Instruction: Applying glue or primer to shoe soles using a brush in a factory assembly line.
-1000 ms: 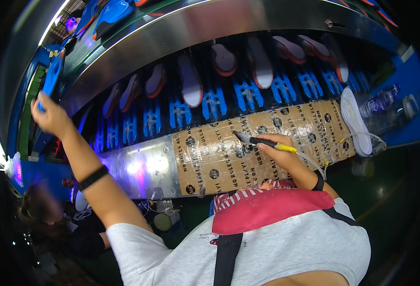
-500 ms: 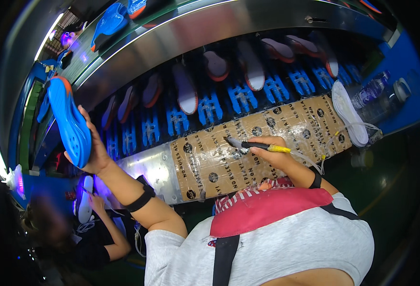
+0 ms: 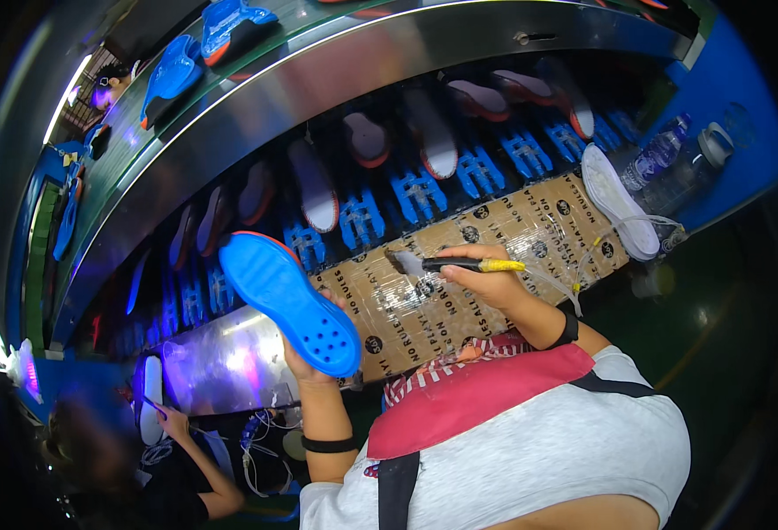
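Observation:
My left hand (image 3: 305, 368) grips a blue sole-shaped piece (image 3: 285, 296) from beneath. Its ridged face and the end with small holes are turned up, and a thin orange-red rim shows along the far edge. Most of my left fingers are hidden under it. In my right hand (image 3: 495, 284) is a brush (image 3: 460, 264) with a black handle and a yellow end, linked to a clear tube. Its bristles point left, over the cardboard-covered bench (image 3: 424, 331), just right of the blue piece; whether they touch the cardboard I cannot tell.
Several soles (image 3: 367, 137) rest on a rack with blue holders (image 3: 362, 219) behind the bench. A white sole (image 3: 614, 199) and plastic bottles (image 3: 658, 159) stand at right. Blue trays (image 3: 173, 75) lie on the upper conveyor (image 3: 133, 150). Lower left, a co-worker's hand (image 3: 174, 422) works at another sole (image 3: 151, 397).
My left hand has brought the blue piece from the far left in over the bench, nearer the brush. My right hand stays over the cardboard, still holding the brush. The whole view has shifted slightly.

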Demonstrator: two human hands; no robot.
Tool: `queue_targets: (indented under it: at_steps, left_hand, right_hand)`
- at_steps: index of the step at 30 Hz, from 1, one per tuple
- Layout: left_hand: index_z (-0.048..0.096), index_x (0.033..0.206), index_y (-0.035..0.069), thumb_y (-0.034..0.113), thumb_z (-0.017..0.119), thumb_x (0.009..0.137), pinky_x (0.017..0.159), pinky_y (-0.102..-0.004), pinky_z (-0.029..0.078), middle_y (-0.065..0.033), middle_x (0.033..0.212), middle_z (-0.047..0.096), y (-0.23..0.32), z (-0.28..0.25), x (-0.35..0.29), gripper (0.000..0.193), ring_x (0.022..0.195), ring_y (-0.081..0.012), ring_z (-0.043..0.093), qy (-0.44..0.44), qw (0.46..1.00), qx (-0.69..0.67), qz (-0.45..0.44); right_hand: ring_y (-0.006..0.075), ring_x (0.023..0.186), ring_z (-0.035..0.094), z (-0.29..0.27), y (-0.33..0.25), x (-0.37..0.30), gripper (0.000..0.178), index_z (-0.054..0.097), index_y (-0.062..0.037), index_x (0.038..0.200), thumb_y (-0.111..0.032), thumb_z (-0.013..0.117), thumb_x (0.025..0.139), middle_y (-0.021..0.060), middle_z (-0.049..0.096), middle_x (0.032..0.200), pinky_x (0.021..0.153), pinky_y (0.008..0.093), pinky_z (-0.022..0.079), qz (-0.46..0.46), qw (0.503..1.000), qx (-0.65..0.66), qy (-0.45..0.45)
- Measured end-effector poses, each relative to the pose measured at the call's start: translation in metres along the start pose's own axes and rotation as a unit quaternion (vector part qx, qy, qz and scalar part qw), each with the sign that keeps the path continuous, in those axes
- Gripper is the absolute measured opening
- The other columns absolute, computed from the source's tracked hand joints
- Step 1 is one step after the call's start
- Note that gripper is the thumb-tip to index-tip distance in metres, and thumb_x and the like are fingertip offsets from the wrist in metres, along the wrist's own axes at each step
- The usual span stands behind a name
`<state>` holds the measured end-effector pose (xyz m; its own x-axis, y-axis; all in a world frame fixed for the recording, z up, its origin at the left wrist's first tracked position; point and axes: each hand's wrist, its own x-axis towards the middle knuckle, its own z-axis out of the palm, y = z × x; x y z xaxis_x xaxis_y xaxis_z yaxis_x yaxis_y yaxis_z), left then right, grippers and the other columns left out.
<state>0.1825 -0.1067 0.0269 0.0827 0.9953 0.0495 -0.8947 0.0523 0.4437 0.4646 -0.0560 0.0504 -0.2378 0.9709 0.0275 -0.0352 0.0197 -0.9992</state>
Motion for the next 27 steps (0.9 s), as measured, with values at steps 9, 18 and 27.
queue_targets:
  at_steps: [9,18,27]
  left_hand:
    - [0.041,0.125,-0.001,0.04,0.038,0.092,0.083,-0.0493,0.048,-0.0217,0.111,0.055,-0.013,-0.036,-0.023,0.053,0.101,-0.0396,0.055,0.162,0.979,0.069,-0.104]
    - [0.033,0.135,0.005,0.025,0.063,0.082,0.072,-0.0273,0.045,-0.0077,0.092,0.056,0.074,-0.091,-0.041,0.064,0.082,-0.0151,0.053,0.277,0.555,0.784,0.005]
    - [0.029,0.135,0.001,0.032,0.067,0.078,0.1,-0.0342,0.03,-0.025,0.128,0.042,0.144,0.178,0.129,0.075,0.12,-0.0292,0.042,0.088,0.451,0.785,0.416]
  right_hand:
    - [0.0101,0.074,0.061,-0.002,-0.004,-0.008,0.025,0.063,0.0038,0.1,-0.006,0.065,0.076,0.0095,0.066,0.084,0.065,0.0206,0.047,-0.051,0.998,0.025,-0.004]
    - [0.0114,0.074,0.062,-0.003,-0.005,-0.009,0.027,0.061,0.005,0.101,-0.005,0.063,0.077,0.0106,0.066,0.083,0.066,0.0213,0.049,-0.011,0.999,0.023,-0.024]
    - [0.0054,0.063,0.056,-0.009,0.002,-0.01,0.025,0.064,0.0005,0.099,-0.01,0.065,0.077,0.0038,0.064,0.076,0.055,0.0191,0.042,-0.025,1.0,0.0,0.007]
